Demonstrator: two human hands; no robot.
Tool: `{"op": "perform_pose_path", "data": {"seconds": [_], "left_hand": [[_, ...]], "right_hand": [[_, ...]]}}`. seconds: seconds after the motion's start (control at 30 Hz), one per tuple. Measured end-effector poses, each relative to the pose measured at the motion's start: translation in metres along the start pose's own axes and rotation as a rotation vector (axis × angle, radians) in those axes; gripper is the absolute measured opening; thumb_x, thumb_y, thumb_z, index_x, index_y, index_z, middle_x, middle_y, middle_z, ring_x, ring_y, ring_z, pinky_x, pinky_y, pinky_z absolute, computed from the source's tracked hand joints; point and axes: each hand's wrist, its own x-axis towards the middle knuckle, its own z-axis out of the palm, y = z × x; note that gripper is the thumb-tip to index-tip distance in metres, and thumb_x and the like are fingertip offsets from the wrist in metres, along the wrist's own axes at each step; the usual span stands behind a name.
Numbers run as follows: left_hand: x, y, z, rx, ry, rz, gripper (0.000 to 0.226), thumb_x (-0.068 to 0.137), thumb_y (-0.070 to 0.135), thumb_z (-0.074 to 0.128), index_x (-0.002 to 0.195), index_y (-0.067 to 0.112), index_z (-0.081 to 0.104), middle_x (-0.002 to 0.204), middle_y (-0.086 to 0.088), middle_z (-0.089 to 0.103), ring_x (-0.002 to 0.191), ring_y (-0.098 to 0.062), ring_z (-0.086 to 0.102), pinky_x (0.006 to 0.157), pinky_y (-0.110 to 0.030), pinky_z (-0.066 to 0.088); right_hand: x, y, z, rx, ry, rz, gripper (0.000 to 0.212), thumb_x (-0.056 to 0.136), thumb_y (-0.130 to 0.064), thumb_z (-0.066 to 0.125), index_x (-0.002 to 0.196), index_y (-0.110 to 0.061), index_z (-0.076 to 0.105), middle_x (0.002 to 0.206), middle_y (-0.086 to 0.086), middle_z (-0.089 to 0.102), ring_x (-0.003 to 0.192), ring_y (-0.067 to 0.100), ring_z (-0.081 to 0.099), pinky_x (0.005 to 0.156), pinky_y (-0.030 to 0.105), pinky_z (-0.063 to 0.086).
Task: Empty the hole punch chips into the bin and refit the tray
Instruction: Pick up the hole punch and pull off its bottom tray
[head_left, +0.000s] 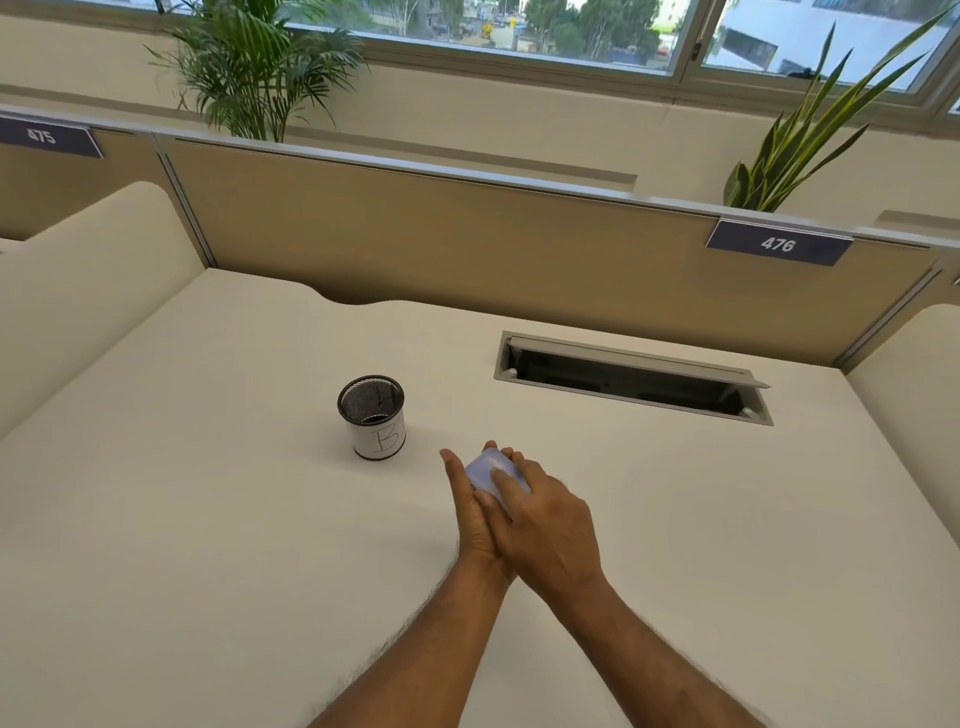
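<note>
A small pale lilac hole punch (485, 468) is pressed between both hands above the middle of the white desk (208, 493). My left hand (470, 512) cups it from the left and below, palm turned right. My right hand (545, 525) lies over its top and right side, fingers wrapped on it. Most of the punch is hidden by the fingers; whether its tray is on cannot be told. The bin, a black mesh cup (372, 417) with a white paper label marked "B", stands upright to the left of and beyond the hands.
An open cable hatch (631, 379) is sunk into the desk at the back right. Tan partition panels (467, 234) with number plates 475 and 476 close off the far side. Rounded white dividers rise at the left and right edges. Plants stand behind the partition.
</note>
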Motion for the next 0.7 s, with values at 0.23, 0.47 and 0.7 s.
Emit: {"op": "perform_pose_path", "data": {"seconds": [0.23,0.47,0.7], "left_hand": [[-0.001,0.003,0.002,0.028,-0.005,0.036,0.068,0.068,0.078,0.046,0.101,0.019,0.057,0.077,0.000,0.066,0.069,-0.013,0.067,0.063,-0.032,0.058],[-0.003,0.003,-0.001,-0.021,-0.042,0.055,0.059,0.079,0.074,0.042,0.083,0.018,0.062,0.067,0.001,0.065,0.061,-0.012,0.065,0.060,-0.030,0.057],[-0.015,-0.003,0.006,0.108,0.052,0.004,0.051,0.086,0.063,0.040,0.106,0.020,0.060,0.086,-0.004,0.073,0.075,-0.016,0.074,0.066,-0.031,0.060]], "right_hand": [[0.001,0.003,0.006,-0.058,-0.038,-0.069,0.037,0.075,-0.029,0.080,0.103,-0.007,0.069,0.081,0.013,0.074,0.053,0.021,0.068,0.047,0.029,0.059],[-0.002,0.004,0.011,-0.045,-0.101,-0.096,0.032,0.083,-0.023,0.071,0.108,-0.005,0.063,0.091,0.014,0.072,0.059,0.022,0.067,0.050,0.030,0.058],[0.005,0.000,0.013,0.052,-0.131,0.008,0.052,0.097,-0.045,0.040,0.135,-0.010,0.045,0.131,0.018,0.058,0.095,0.033,0.067,0.081,0.040,0.057]]}}
